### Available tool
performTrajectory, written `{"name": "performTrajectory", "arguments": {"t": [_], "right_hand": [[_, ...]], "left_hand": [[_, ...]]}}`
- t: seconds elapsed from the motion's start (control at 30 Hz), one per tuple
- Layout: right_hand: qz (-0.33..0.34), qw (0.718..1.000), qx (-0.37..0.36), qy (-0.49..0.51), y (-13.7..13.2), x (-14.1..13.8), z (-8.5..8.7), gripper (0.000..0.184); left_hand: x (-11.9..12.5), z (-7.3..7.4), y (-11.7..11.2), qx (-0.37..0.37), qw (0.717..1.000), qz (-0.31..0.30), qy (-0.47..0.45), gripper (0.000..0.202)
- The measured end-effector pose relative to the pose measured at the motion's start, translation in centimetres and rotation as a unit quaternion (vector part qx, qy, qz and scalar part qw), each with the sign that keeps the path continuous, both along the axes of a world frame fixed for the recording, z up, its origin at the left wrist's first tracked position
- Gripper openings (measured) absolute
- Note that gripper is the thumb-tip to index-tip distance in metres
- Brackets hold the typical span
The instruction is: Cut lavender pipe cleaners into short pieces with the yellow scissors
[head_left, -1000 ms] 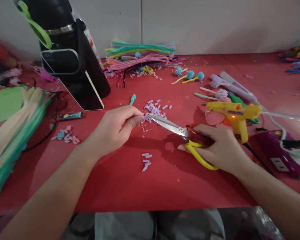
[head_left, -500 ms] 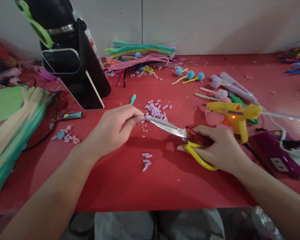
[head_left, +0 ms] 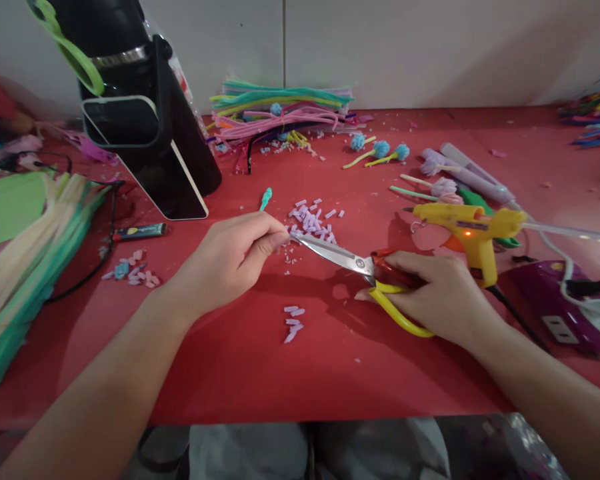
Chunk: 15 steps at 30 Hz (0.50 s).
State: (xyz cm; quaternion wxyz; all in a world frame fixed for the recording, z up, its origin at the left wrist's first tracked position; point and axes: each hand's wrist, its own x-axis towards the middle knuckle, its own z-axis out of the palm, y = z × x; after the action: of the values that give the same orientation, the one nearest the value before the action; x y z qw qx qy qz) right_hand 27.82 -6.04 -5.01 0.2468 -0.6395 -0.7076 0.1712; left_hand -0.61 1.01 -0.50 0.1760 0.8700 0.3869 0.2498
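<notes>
My right hand (head_left: 430, 293) grips scissors (head_left: 337, 253) with one red and one yellow handle loop. Their blades look nearly closed, and the tips touch or nearly touch the fingertips of my left hand (head_left: 240, 250). That hand is pinched; a tiny lilac piece seems to be between thumb and forefinger, mostly hidden. Just behind the blades lies a pile of short lilac pieces (head_left: 313, 220). A smaller group of lilac pieces (head_left: 293, 323) rests nearer the front edge. Beyond my left hand sits a small turquoise piece (head_left: 265, 199).
A black bottle (head_left: 190, 147) with a phone (head_left: 180, 187) against it stands at left. To the right are a yellow glue gun (head_left: 473, 223) with an orange light and a purple power strip (head_left: 550, 300). Pipe cleaners (head_left: 280, 110) lie at the back; a lighter (head_left: 140, 231) lies left.
The scissors' yellow handle has moved slightly up toward the red one, so the blades have closed a little. Both hands stay in nearly the same place.
</notes>
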Motion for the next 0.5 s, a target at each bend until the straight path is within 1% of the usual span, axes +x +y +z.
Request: {"name": "performTrajectory", "arguments": {"t": [0.13, 0.3, 0.5], "right_hand": [[-0.005, 1.000, -0.011, 0.010, -0.13, -0.08, 0.09, 0.046], [-0.010, 1.000, -0.021, 0.018, -0.29, -0.19, 0.38, 0.053], [0.000, 1.000, -0.014, 0.013, -0.19, -0.20, 0.34, 0.051]], "left_hand": [[0.02, 0.00, -0.01, -0.009, 1.000, -0.001, -0.004, 0.021], [-0.07, -0.08, 0.02, -0.005, 1.000, -0.001, -0.004, 0.019], [-0.04, -0.07, -0.01, -0.005, 1.000, -0.010, 0.002, 0.019]]}}
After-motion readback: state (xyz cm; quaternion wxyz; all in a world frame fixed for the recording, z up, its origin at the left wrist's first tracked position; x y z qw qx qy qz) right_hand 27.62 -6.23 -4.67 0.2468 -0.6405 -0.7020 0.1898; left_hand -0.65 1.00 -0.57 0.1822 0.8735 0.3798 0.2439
